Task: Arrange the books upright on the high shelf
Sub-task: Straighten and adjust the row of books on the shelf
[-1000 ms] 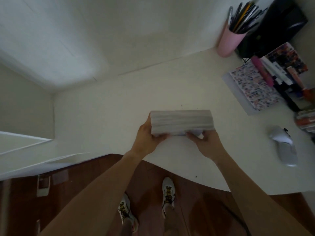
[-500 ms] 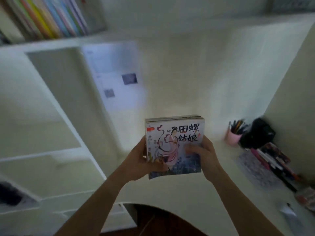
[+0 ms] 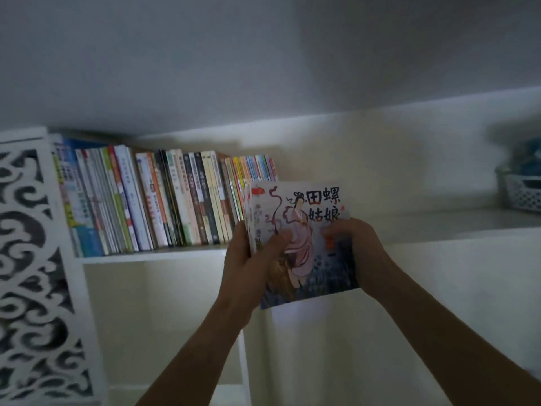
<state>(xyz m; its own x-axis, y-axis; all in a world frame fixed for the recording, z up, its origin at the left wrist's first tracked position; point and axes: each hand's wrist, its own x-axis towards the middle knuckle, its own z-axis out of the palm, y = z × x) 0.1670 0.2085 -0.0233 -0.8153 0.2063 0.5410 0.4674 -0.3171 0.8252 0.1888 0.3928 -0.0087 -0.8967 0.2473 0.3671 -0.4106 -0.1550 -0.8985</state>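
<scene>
I hold a stack of thin picture books (image 3: pixel 304 230) upright in front of the high shelf (image 3: pixel 152 255), its illustrated cover with black characters facing me. My left hand (image 3: pixel 254 259) grips the stack's left edge, thumb across the cover. My right hand (image 3: pixel 360 247) grips its right edge. The stack is just to the right of a row of upright books (image 3: pixel 164 200) standing on the shelf, and its lower part hangs below the shelf board. Whether it touches the row I cannot tell.
A white carved panel (image 3: pixel 26 273) closes the shelf on the left. To the right the shelf board (image 3: pixel 439 221) runs on bare to a white lattice basket (image 3: pixel 524 191). The ceiling is close above. Open white compartments lie below the shelf.
The stack went from lying flat at the desk to standing upright at the high shelf. My view swung up from the desk and floor to the row of books.
</scene>
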